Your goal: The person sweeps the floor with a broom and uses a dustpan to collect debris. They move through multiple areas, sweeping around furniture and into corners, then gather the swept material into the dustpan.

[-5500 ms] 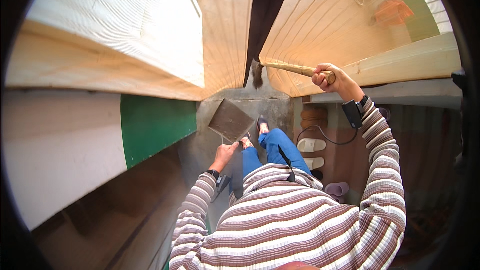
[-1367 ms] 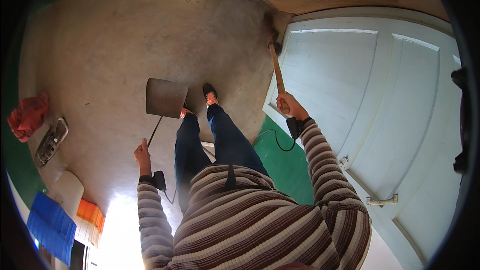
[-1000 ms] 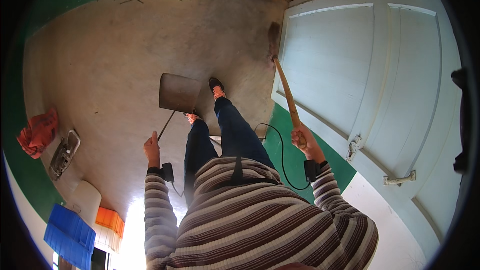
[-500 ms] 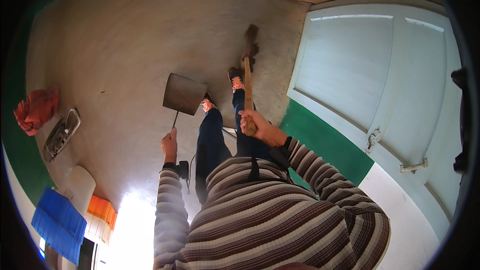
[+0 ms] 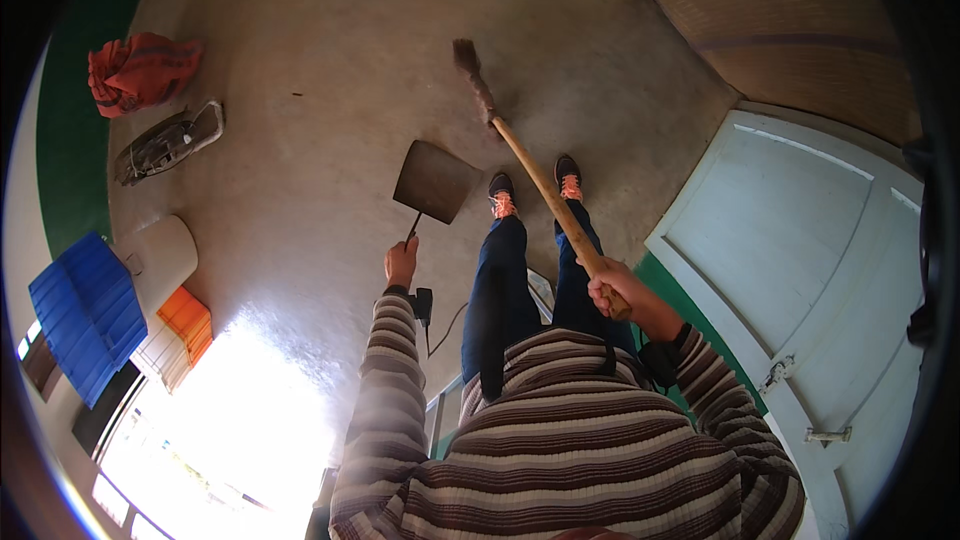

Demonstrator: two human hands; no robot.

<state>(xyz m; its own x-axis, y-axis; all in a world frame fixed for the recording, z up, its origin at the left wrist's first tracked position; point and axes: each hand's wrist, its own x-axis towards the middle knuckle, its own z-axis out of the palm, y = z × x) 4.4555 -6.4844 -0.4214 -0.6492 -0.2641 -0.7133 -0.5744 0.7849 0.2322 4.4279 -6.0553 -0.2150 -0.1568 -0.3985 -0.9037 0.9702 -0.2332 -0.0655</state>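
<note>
Wooden-handled and dark-bristled, the long broom (image 5: 540, 183) reaches past the dark, orange-laced shoes (image 5: 567, 172) because the right hand (image 5: 617, 287) clamps its butt end, while the left hand (image 5: 401, 262) grips the square grey-brown dustpan's (image 5: 436, 182) thin rod, presumably keeping it clear of them.

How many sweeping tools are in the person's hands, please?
2: a dustpan, its handle held in the left hand, and a broom, its wooden handle held in the right hand and slanting ahead to the left. Neither is fully hidden.
</note>
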